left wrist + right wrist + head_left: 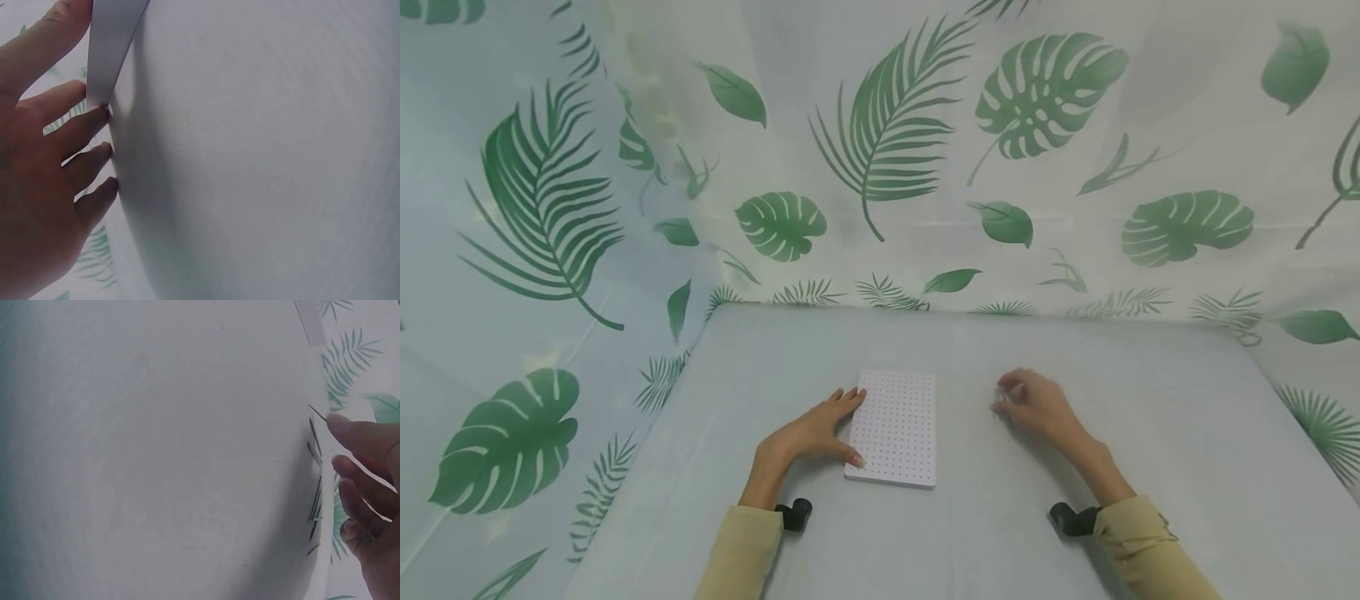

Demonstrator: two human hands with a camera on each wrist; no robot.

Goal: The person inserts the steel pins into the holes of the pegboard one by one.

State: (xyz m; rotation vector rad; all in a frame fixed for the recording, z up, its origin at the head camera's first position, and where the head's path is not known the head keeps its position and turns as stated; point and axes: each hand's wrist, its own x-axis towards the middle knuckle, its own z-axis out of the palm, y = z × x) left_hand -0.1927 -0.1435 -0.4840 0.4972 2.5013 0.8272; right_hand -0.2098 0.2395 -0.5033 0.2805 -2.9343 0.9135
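A white rectangular board with rows of small dark holes lies flat on the table. Along its left side my left hand has its fingers spread, the thumb at the near corner. In the left wrist view those fingertips sit by the board's side. To the board's right, my right hand hovers over several thin metal pins lying loose on the table. Its thumb and forefinger look apart and loosely bent. One pin shows right at the thumb tip; whether it is touched is unclear.
A pale cloth-covered table extends around the board. Behind and at the left hang white curtains with green leaf prints. Black wrist cameras sit at both sleeves.
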